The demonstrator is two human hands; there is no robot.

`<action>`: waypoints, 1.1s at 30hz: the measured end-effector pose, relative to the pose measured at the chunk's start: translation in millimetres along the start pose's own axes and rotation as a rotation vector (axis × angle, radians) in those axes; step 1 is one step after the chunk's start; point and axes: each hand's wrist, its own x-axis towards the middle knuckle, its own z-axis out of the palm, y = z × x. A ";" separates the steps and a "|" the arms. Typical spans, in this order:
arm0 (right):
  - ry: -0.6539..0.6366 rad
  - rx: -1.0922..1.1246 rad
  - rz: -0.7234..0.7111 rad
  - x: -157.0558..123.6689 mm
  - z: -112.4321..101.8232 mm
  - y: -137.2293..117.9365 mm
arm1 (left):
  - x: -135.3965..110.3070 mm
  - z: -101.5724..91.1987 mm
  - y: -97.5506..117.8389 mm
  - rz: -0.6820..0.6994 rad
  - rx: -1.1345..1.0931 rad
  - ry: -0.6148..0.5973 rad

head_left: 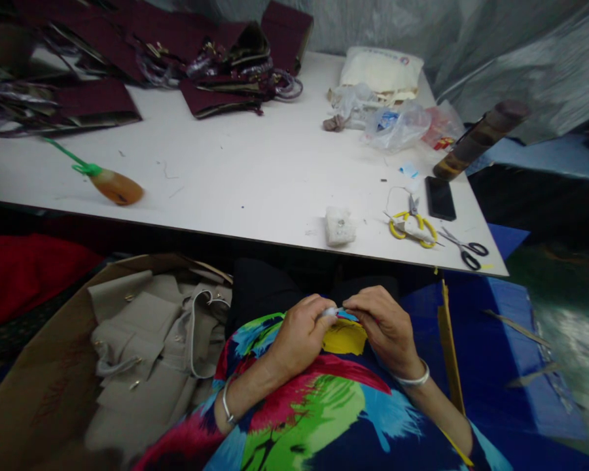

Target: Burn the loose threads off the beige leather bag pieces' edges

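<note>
Over my lap, my left hand (299, 333) is closed in a pinch around a small whitish piece (330, 312), too small and blurred to name. My right hand (385, 327) meets it from the other side, thumb and fingertips pressed together at the piece's thin end. What sits between the right fingertips is mostly hidden. Beyond my hands, near the table's front edge, lies a white wad (339, 226). To its right are yellow-handled scissors (413, 226) with white wrapping on them, and black-handled scissors (465, 248).
Maroon bags (226, 91) crowd the back left of the white table (255, 170). An amber bottle (116, 186) with a green spout lies at left. A phone (440, 197), dark cylinder (481, 140) and plastic bags (397, 124) are right. Beige bags (147, 340) fill a carton (44, 392).
</note>
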 end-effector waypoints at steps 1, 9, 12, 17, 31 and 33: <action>-0.001 -0.011 -0.013 0.0 1.0 0.6 | 0.0 0.3 -0.2 0.012 0.020 0.006; 0.005 -0.075 -0.030 1.6 5.7 -3.3 | -1.3 -0.9 -1.4 0.137 0.271 0.071; -0.011 -0.083 0.003 1.2 6.5 -5.8 | -2.5 -1.6 -0.2 0.170 0.312 0.081; -0.051 -0.107 0.045 0.9 6.4 -6.2 | -2.9 -1.0 0.2 0.194 0.338 0.087; -0.072 0.014 0.229 3.0 19.0 -2.8 | -0.8 -0.6 -2.5 0.171 0.285 0.070; -0.079 0.068 0.230 3.2 19.2 -2.9 | -0.4 -1.2 -2.4 0.149 0.241 0.072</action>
